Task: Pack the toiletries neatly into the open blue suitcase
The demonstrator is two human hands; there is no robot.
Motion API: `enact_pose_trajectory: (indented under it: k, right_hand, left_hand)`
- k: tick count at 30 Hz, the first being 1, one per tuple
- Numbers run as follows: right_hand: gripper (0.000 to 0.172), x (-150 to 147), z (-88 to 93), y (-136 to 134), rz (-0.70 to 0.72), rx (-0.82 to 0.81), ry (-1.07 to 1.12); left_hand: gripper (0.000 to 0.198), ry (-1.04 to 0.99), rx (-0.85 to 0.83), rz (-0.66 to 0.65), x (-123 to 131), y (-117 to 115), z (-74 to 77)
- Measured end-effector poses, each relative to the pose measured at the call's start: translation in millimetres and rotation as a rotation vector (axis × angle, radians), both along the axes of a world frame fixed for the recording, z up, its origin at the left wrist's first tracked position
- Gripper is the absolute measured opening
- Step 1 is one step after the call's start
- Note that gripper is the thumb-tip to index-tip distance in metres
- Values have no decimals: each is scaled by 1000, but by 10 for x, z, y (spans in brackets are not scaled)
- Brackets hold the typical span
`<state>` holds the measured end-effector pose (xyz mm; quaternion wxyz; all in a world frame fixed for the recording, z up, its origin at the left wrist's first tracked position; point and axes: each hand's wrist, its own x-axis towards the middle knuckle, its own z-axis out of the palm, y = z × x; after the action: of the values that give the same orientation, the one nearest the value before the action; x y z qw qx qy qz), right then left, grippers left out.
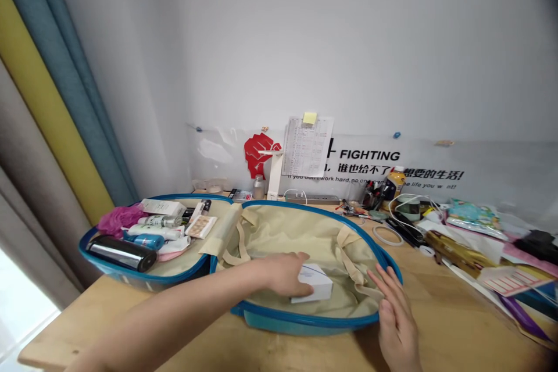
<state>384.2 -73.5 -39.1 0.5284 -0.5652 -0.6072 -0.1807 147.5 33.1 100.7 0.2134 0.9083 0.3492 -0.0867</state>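
An open suitcase with a blue rim [300, 318] and beige lining lies on the wooden table. My left hand [285, 275] reaches into its right half, thumb and fingers around the left end of a small white box [318, 283] near the bottom. The far fingers are partly hidden. At the right rim, my right hand [397, 319] rests with its fingers stretched out, holding nothing. In the left half lie a black bottle [122, 252], a purple bath puff [120, 220], a comb [201, 226], several tubes and another white box [162, 207].
Beige straps [351, 258] hang inside the right half. Behind the suitcase stand a white lamp [274, 177] and a power strip [307, 199]. Pens, cables, a yellow-labelled bottle [394, 183] and packets [475, 218] crowd the table's right side. Curtains [52, 87] hang at left.
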Motion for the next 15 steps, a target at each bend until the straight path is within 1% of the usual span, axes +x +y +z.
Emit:
enact_pose_trajectory:
  k: [3, 6, 10, 15]
  right_hand:
    - [39, 8, -2, -2, -1, -1, 3]
    - [40, 12, -2, -5, 0, -3, 2]
    - [40, 10, 0, -9, 3, -13, 1]
    - [40, 20, -6, -12, -7, -14, -11]
  left_hand:
    - [84, 47, 2, -103, 330, 29, -150]
    - [79, 57, 28, -152, 532, 75, -270]
    - [74, 12, 56, -179, 672, 102, -398]
    - [72, -44, 66, -164, 746, 81, -541]
